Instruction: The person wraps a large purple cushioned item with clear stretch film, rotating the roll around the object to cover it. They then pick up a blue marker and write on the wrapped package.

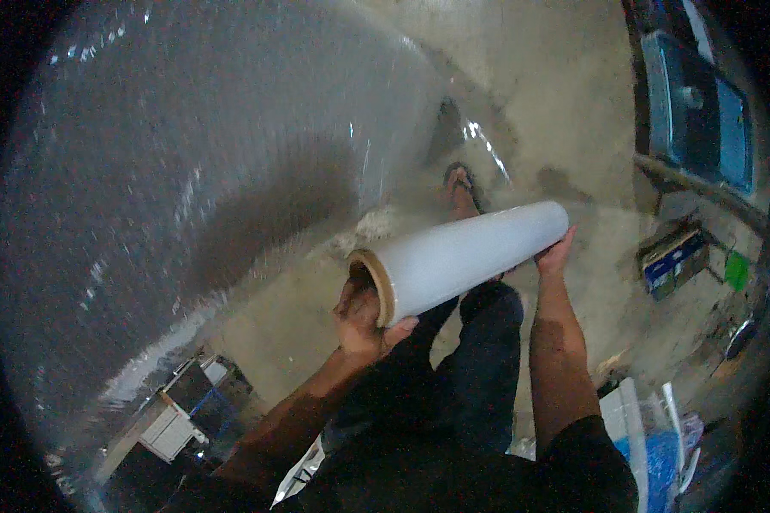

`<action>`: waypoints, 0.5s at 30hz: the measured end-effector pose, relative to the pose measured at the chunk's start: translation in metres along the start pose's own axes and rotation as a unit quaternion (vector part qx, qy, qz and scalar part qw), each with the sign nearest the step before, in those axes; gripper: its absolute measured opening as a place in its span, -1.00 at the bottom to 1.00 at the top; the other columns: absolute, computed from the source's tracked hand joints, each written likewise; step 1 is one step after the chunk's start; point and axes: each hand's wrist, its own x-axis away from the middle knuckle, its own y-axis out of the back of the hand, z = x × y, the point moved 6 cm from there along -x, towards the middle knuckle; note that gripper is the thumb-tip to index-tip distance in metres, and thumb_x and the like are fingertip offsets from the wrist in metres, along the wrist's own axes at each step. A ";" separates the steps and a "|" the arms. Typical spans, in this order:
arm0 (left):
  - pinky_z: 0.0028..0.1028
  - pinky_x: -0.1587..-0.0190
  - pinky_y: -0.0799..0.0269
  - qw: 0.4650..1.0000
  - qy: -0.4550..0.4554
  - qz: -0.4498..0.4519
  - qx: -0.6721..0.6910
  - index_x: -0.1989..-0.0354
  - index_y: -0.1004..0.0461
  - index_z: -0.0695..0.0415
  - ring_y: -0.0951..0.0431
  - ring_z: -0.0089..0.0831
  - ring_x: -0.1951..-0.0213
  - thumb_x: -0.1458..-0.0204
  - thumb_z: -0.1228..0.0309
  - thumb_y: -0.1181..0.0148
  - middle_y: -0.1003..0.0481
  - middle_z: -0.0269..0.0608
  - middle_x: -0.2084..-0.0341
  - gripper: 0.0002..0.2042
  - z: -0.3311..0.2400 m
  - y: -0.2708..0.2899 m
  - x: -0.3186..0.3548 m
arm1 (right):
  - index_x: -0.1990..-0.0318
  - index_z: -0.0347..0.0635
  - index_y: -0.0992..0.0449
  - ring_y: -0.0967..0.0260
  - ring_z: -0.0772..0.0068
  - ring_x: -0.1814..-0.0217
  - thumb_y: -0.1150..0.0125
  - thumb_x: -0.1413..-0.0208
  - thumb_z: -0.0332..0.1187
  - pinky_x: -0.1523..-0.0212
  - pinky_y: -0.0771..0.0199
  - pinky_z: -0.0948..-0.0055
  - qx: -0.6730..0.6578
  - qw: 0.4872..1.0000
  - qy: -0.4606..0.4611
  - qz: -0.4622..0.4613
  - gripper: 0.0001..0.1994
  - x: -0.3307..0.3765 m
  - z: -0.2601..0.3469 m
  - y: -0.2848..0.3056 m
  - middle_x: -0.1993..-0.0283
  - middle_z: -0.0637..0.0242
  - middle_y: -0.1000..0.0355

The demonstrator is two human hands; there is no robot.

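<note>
A long roll of white stretch film [462, 256] on a brown cardboard core is held up in front of my body, slanting from lower left to upper right. At its near left end, my left hand [366, 318] has its fingers inside the open core and the thumb below the rim. My right hand [557, 254] grips the far right end from beneath; most of its fingers are hidden behind the roll. Left of the roll stands a large bulk [222, 128] with a grey, shiny, streaked surface, blurred, seemingly covered in clear film.
The floor [565, 77] is dull tan concrete. A blue-and-dark cabinet-like object [697, 111] stands at the far right, with a cardboard box [674, 261] below it. White and blue plastic-wrapped items [650, 445] lie at lower right, and a white boxy object [171, 432] at lower left.
</note>
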 end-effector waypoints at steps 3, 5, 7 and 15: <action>-0.04 -0.02 -0.49 0.999 0.004 -0.004 0.040 0.18 -0.58 0.18 -0.56 0.08 0.08 0.11 -0.01 -0.48 -0.58 -0.03 0.21 -0.50 0.006 -0.002 0.054 | -0.32 -0.08 -0.37 -0.29 0.07 -0.38 0.21 -0.27 0.41 -0.38 -0.26 0.02 0.173 0.976 0.109 -0.075 -0.21 0.038 -0.006 0.048 -0.36 0.24 -0.36; -0.06 0.04 -0.51 0.999 -0.032 0.005 0.003 0.20 -0.58 0.18 -0.55 0.05 0.11 0.16 -0.07 -0.50 -0.56 -0.03 0.21 -0.45 0.008 0.002 0.081 | -0.34 -0.09 -0.34 -0.27 0.05 -0.40 0.23 -0.27 0.41 -0.39 -0.25 0.01 0.169 0.967 0.161 -0.101 -0.20 0.073 -0.020 0.067 -0.38 0.22 -0.34; -0.06 0.02 -0.52 0.999 -0.041 0.035 0.001 0.19 -0.58 0.18 -0.55 0.04 0.07 0.17 -0.08 -0.51 -0.56 -0.02 0.18 -0.43 0.019 0.007 0.098 | -0.36 -0.10 -0.32 -0.25 0.05 -0.41 0.25 -0.27 0.42 -0.40 -0.23 0.00 0.144 0.966 0.180 -0.118 -0.18 0.103 -0.040 0.078 -0.39 0.21 -0.32; -0.05 -0.02 -0.52 0.985 -0.107 0.137 0.001 0.07 -0.55 0.20 -0.53 0.04 -0.01 0.21 -0.08 -0.51 -0.54 0.01 0.11 -0.34 0.111 0.054 0.167 | -0.38 -0.13 -0.29 -0.24 0.06 -0.42 0.32 -0.26 0.47 -0.43 -0.17 -0.01 0.067 0.977 0.177 -0.102 -0.12 0.159 -0.181 0.153 -0.42 0.18 -0.27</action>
